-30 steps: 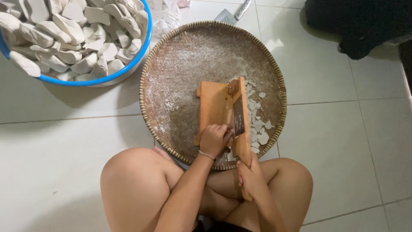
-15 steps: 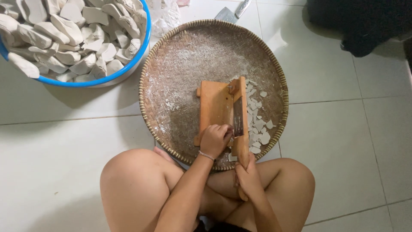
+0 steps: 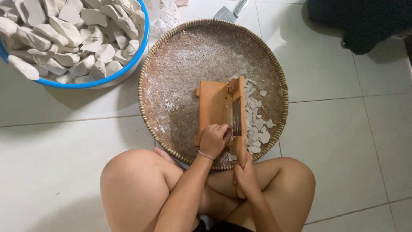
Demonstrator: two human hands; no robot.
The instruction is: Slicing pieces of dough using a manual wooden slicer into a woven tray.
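A wooden lever slicer (image 3: 216, 107) rests on a round woven bamboo tray (image 3: 180, 64) dusted with white powder. My left hand (image 3: 214, 139) is closed on a small whitish piece, pressing it against the blade at the board's near end. My right hand (image 3: 245, 178) grips the slicer's wooden handle (image 3: 241, 111), which lies lowered along the board's right side. Several thin white slices (image 3: 256, 122) lie scattered on the tray to the right of the blade.
A blue-rimmed basin (image 3: 107, 79) heaped with whitish dried chunks (image 3: 64, 34) stands at the upper left. A cleaver (image 3: 229, 13) lies beyond the tray. A dark cloth bundle (image 3: 365, 21) sits at the upper right. My crossed legs (image 3: 137, 184) press against the tray's near edge on white floor tiles.
The handle stays down in all frames and my hands have barely shifted. A few more white slices show to the right of the blade.
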